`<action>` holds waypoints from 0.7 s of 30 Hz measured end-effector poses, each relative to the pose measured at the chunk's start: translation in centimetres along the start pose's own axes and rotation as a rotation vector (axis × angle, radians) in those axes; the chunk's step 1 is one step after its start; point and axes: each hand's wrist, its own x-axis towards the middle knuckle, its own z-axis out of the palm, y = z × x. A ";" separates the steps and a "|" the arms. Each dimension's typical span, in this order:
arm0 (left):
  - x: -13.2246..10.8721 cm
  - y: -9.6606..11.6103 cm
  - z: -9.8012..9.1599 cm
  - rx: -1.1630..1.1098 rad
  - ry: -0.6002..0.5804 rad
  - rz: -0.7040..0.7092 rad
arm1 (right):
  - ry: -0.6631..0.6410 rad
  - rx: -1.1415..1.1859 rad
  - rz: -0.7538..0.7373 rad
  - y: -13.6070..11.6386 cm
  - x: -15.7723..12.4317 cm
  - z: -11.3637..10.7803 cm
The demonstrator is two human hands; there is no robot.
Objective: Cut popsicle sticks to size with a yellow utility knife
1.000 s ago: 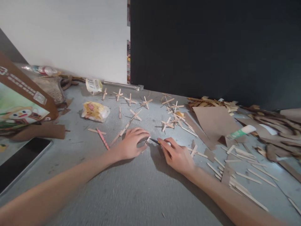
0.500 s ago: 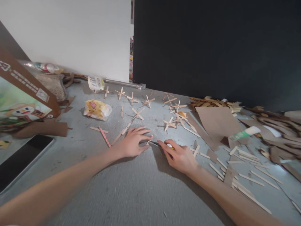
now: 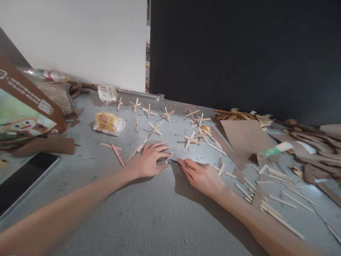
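Note:
My left hand (image 3: pixel 150 160) lies on the grey table (image 3: pixel 149 220) with its fingers pressed down on a short wooden stick (image 3: pixel 167 159). My right hand (image 3: pixel 201 176) is closed around a thin knife with a dark blade (image 3: pixel 174 161), whose tip touches that stick. Most of the stick is hidden under my left fingers. Several glued stick crosses (image 3: pixel 190 139) lie just beyond both hands.
A pink stick (image 3: pixel 116 154) and a yellow wrapped packet (image 3: pixel 108 123) lie to the left. A dark tablet (image 3: pixel 23 179) and a printed cardboard box (image 3: pixel 25 119) sit at the far left. Loose sticks (image 3: pixel 277 199), brown cardboard pieces (image 3: pixel 243 137) and a glue tube (image 3: pixel 274 149) fill the right.
Both hands stay at the same spot. My left fingers have stretched out a little flatter over the stick, and the view has shifted slightly.

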 end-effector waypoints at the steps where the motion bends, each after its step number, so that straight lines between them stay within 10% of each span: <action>1: 0.0 0.0 0.0 0.007 -0.003 0.002 | -0.016 -0.006 -0.004 0.0 0.0 0.0; 21: -0.1 1.4 -0.2 0.154 -0.006 0.036 | -0.221 -0.053 0.051 -2.2 0.7 -1.3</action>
